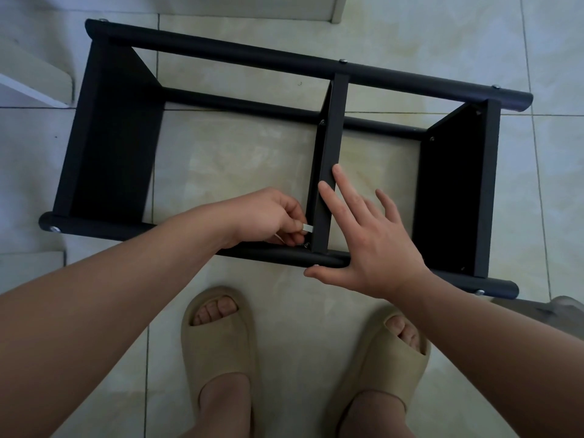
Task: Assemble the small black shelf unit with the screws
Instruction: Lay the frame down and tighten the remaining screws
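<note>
The small black shelf unit [120,131] lies on its side on the tiled floor, with three panels joined by round black poles. My left hand [271,216] pinches a small silver hex key [307,228] next to a screw [306,245] where the middle panel [330,153] meets the near pole [284,255]. My right hand [373,245] lies flat with straight fingers against the middle panel's edge, its thumb beside the near pole. Silver screw heads [343,61] show along the poles.
My two feet in beige slippers [218,346] stand just in front of the shelf on the pale floor tiles [234,159]. A white furniture edge [31,86] sits at the left. A white panel base [331,7] is at the top.
</note>
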`<action>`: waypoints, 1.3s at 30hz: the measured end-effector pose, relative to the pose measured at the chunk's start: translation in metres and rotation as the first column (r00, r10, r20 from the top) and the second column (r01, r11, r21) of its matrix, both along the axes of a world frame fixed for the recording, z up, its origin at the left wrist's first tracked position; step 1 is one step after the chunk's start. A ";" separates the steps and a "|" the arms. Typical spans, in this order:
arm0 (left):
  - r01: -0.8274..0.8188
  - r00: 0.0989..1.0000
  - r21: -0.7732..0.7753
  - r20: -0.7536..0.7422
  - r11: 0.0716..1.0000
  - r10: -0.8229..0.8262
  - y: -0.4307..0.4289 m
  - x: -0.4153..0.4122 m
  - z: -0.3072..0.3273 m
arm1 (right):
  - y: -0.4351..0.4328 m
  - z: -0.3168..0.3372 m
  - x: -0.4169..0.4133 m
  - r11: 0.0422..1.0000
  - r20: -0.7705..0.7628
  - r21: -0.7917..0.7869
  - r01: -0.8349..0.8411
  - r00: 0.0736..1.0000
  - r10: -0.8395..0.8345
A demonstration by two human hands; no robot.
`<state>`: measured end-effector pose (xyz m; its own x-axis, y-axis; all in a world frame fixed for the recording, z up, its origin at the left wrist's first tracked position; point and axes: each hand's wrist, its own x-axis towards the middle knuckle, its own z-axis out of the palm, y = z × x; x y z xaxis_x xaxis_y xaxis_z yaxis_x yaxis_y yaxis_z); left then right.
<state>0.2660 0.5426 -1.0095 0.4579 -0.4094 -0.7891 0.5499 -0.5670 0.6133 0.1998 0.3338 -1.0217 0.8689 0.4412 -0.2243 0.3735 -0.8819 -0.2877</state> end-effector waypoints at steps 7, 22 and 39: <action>0.049 0.999 -0.013 0.018 0.999 -0.048 0.002 -0.002 -0.003 | 0.000 0.001 0.000 1.000 -0.002 -0.001 0.000 1.000 0.000; 0.197 0.978 0.058 0.057 0.979 -0.200 0.006 0.000 -0.001 | 0.000 0.000 0.000 1.000 -0.002 0.028 -0.001 1.000 0.001; -0.025 0.667 0.459 0.669 0.888 -0.327 0.005 0.077 0.078 | -0.009 0.064 0.068 0.975 -0.182 0.010 0.221 0.959 -0.216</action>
<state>0.3434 0.5475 -0.9315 0.9033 -0.2583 -0.3425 -0.0753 -0.8815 0.4662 0.2683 0.3244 -0.9580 0.8917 0.2542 -0.3744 0.1128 -0.9261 -0.3601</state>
